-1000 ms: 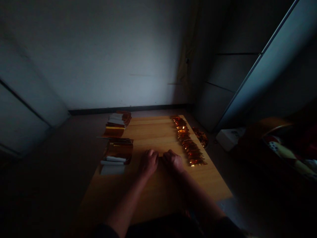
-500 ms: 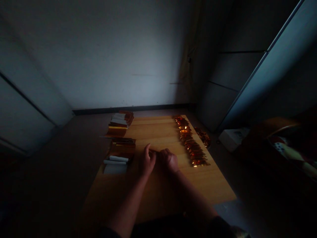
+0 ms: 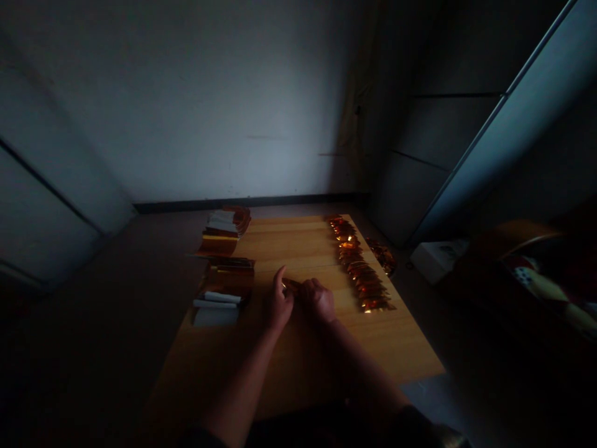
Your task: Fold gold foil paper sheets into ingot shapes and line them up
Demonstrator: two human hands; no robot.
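Over the middle of the wooden table, a small shiny copper-coloured foil piece (image 3: 291, 285) stretches between my two hands. My right hand (image 3: 319, 301) is closed in a fist around its right end. The other end sits between the thumb and fingers of my left hand (image 3: 280, 303), with one finger raised. Much of the foil is hidden by the hands. To the left lie loose stacks of foil sheets (image 3: 228, 281), copper on one side and whitish on the other. Along the right edge runs a row of folded, glinting foil pieces (image 3: 360, 269).
The wooden table (image 3: 298, 239) stands before a pale wall (image 3: 242, 124). Beyond its right edge is a pile of shiny foil (image 3: 382, 256) lower down. A white box (image 3: 436, 260) rests on the floor at right. The room is dim.
More of the foil piece shows between my hands, and it catches the light. My left hand's raised finger has shifted slightly up; the right hand stays nearly still.
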